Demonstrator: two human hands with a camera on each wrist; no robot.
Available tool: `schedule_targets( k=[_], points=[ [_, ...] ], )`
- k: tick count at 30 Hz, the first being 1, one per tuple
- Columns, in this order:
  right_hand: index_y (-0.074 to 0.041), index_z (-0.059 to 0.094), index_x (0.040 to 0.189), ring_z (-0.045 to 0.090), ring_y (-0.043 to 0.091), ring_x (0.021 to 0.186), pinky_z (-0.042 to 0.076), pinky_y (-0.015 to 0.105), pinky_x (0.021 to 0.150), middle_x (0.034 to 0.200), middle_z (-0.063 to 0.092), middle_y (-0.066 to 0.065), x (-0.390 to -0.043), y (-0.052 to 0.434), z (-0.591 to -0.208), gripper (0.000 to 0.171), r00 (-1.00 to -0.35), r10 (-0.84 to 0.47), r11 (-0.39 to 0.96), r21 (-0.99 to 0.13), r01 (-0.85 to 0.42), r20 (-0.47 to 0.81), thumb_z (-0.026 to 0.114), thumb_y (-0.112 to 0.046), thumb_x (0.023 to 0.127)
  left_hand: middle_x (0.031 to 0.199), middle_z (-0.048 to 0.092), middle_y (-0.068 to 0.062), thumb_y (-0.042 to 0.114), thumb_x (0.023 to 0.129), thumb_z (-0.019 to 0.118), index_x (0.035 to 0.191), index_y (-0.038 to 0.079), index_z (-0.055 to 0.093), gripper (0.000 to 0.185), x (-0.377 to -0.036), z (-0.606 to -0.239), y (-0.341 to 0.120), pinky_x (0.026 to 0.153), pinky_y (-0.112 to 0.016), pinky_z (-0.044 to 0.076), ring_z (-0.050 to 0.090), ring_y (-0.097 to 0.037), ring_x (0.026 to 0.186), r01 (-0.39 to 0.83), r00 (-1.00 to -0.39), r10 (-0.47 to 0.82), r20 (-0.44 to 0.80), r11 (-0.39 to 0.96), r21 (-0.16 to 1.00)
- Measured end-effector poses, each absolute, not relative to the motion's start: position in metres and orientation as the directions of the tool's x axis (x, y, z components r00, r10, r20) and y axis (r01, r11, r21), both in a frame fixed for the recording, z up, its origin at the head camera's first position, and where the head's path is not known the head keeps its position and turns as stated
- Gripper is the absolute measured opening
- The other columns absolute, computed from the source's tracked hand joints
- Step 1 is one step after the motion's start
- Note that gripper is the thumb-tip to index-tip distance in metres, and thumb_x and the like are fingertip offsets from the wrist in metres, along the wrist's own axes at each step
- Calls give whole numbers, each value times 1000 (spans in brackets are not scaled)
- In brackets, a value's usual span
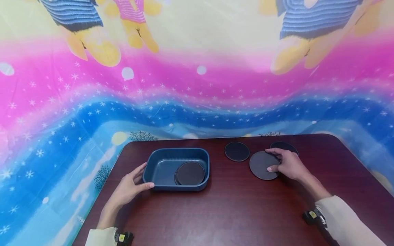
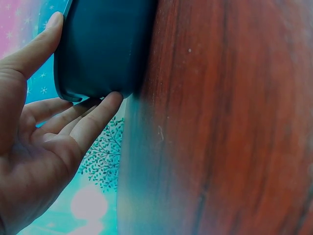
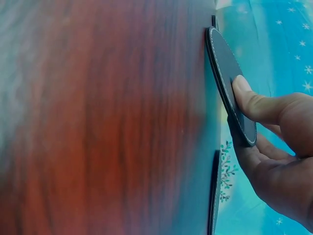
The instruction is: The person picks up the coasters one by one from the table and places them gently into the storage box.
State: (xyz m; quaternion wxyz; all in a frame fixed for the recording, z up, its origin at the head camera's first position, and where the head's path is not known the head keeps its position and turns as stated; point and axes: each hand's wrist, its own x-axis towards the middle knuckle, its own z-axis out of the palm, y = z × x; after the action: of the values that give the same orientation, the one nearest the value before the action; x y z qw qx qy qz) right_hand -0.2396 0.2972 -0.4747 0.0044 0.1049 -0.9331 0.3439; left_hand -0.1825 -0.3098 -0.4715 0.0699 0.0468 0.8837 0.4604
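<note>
Left hand grips the left end of the blue container, its thumb on the near corner and its fingers against the end wall; well apart from it, the right hand pinches a dark round disc to the right of the container. That disc is tilted to the tabletop, the thumb on one face and fingers behind the other, with pale stitching round its rim. Inside the container, in its right half, a small stack of discs lies on the floor. Just right of the container's far corner a single disc lies flat, and farther right another disc is partly hidden by the right hand. Container and loose discs rest on a reddish-brown table; beyond the container hangs a printed cloth.
</note>
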Motion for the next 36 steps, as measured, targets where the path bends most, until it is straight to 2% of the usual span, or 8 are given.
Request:
schedule_targets(
  k=[6, 9, 12, 20, 25, 31, 34, 36],
  points=[
    [-4, 62, 149, 80, 34, 97, 60, 27, 67, 138, 67, 34, -235, 302, -470, 69, -983, -167, 759, -627, -174, 71, 90, -8, 86, 167, 44, -25, 33, 95, 85, 171, 12, 29, 97, -183, -471, -310, 110, -54, 57, 51, -46, 150, 21, -987, 142, -77, 585, 811],
    [-5, 62, 150, 78, 22, 85, 58, 28, 61, 141, 64, 36, -232, 303, -468, 68, -985, -165, 772, -614, -162, 51, 89, -7, 87, 168, 44, -25, 34, 95, 85, 171, 12, 28, 97, -183, -471, -309, 110, -54, 57, 51, -46, 150, 25, -987, 143, -74, 592, 806],
    [-4, 62, 149, 77, 19, 82, 60, 30, 59, 141, 63, 37, -230, 303, -466, 66, -984, -173, 754, -638, -157, 37, 87, -5, 88, 167, 44, -26, 34, 95, 85, 171, 12, 29, 97, -183, -471, -309, 110, -55, 56, 51, -46, 150, 30, -988, 142, -67, 591, 806],
    [1, 58, 151, 82, 25, 96, 67, 34, 69, 135, 66, 38, -224, 310, -466, 60, -982, -190, 641, -757, -126, 2, 79, 0, 94, 168, 44, -25, 35, 94, 85, 171, 12, 29, 98, -183, -473, -311, 109, -53, 57, 51, -46, 150, 27, -988, 140, -69, 585, 811],
    [3, 53, 156, 81, 23, 103, 68, 37, 75, 143, 58, 43, -220, 315, -465, 60, -977, -211, 573, -814, -96, -34, 73, -1, 100, 167, 44, -25, 34, 94, 86, 171, 12, 29, 98, -183, -473, -311, 108, -54, 57, 51, -47, 149, 34, -987, 145, -62, 579, 815],
    [2, 48, 159, 72, 43, 124, 68, 39, 81, 155, 43, 46, -218, 317, -463, 60, -973, -223, 525, -849, -64, -65, 69, -5, 104, 167, 44, -26, 32, 94, 85, 171, 11, 28, 98, -182, -472, -311, 108, -54, 57, 51, -47, 150, 37, -987, 152, -62, 573, 819],
    [0, 46, 161, 70, 42, 128, 68, 37, 83, 158, 41, 45, -218, 317, -463, 61, -973, -215, 513, -857, -41, -82, 69, -8, 105, 167, 44, -26, 33, 94, 86, 171, 10, 28, 99, -182, -472, -311, 108, -54, 57, 51, -47, 149, 41, -986, 154, -59, 573, 819],
    [0, 45, 162, 73, 30, 124, 67, 35, 83, 159, 40, 44, -219, 317, -464, 63, -973, -209, 501, -865, -22, -96, 70, -10, 105, 167, 44, -26, 33, 94, 86, 171, 10, 28, 99, -182, -472, -311, 108, -54, 57, 51, -47, 149, 44, -986, 156, -56, 573, 818]
  ],
)
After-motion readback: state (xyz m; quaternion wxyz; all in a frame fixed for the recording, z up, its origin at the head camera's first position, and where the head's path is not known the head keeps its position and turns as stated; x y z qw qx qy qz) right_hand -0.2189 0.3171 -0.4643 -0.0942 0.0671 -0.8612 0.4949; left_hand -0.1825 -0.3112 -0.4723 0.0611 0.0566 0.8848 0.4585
